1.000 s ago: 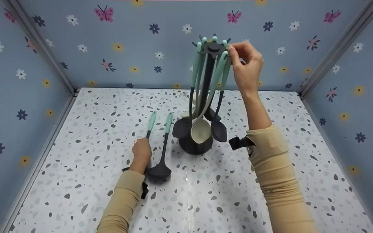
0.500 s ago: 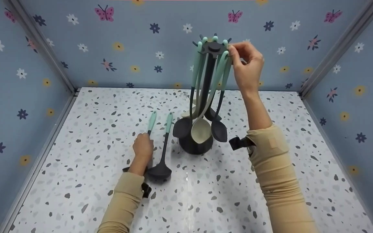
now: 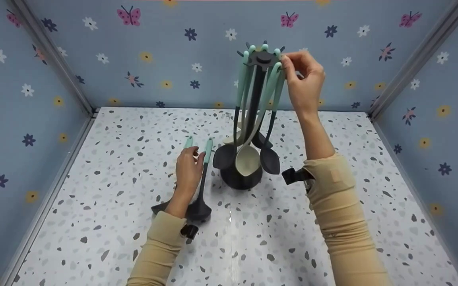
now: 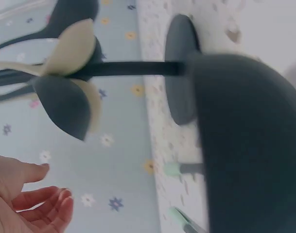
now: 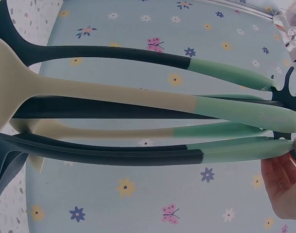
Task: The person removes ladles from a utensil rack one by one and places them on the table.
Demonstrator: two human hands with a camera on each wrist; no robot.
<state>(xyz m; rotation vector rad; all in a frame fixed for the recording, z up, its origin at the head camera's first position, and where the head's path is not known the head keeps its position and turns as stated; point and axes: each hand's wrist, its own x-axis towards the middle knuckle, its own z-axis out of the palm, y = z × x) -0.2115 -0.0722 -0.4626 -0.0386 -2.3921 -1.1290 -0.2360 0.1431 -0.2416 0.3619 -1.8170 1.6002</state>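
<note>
My left hand (image 3: 188, 169) lies over a dark utensil (image 3: 160, 208) with a mint handle, hiding most of it. Its thumb and fingers are apart with nothing between them, as the left wrist view shows. Just right of it a black ladle (image 3: 199, 210) lies on the table, its bowl towards me; that bowl looms large and blurred in the left wrist view. Up at the top of a black utensil stand (image 3: 241, 180), my right hand (image 3: 305, 81) pinches the handle end of a dark spoon (image 3: 270, 161) at its hook. The right wrist view shows this grip at its edge.
Several more mint-handled utensils hang around the stand, among them a cream spoon (image 3: 248, 161) and a dark pointed one (image 3: 224, 156). The speckled white table (image 3: 284, 238) is bounded by blue flowered panels (image 3: 105, 79) behind and at both sides.
My left hand has let go of the left utensil's handle and shifted up and right towards the ladle's handle, its fingers spreading. The right hand holds its place at the stand.
</note>
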